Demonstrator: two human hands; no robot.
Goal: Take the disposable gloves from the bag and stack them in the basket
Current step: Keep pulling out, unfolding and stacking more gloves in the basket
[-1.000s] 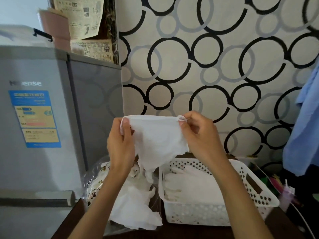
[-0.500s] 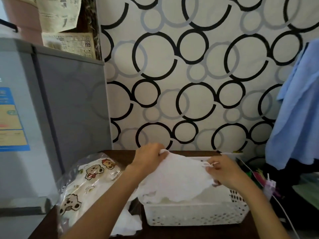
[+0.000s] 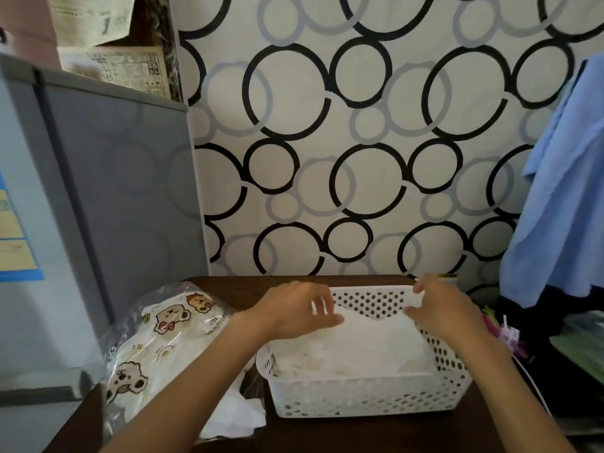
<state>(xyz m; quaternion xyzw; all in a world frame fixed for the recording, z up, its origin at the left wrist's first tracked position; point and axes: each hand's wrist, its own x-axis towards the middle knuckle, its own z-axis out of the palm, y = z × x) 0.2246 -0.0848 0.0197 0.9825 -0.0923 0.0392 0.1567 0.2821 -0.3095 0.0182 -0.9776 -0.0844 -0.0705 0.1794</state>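
My left hand [image 3: 295,310] and my right hand [image 3: 441,308] were over the far end of the white basket [image 3: 369,395]. My fingers [image 3: 322,318] lay on a thin white glove [image 3: 369,341] spread on top of the pile in the basket. The basket sat on the brown tabletop [image 3: 376,433]. Just left of it lay the clear bag [image 3: 163,341] with teddy bears on it. A blue cloth [image 3: 565,197] hung on the right. A gray fridge [image 3: 98,197] stood on the left.

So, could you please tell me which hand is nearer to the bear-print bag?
Left. The left hand hovers over the basket's left end, just right of the bear-print bag; the right hand is at the basket's far right corner.
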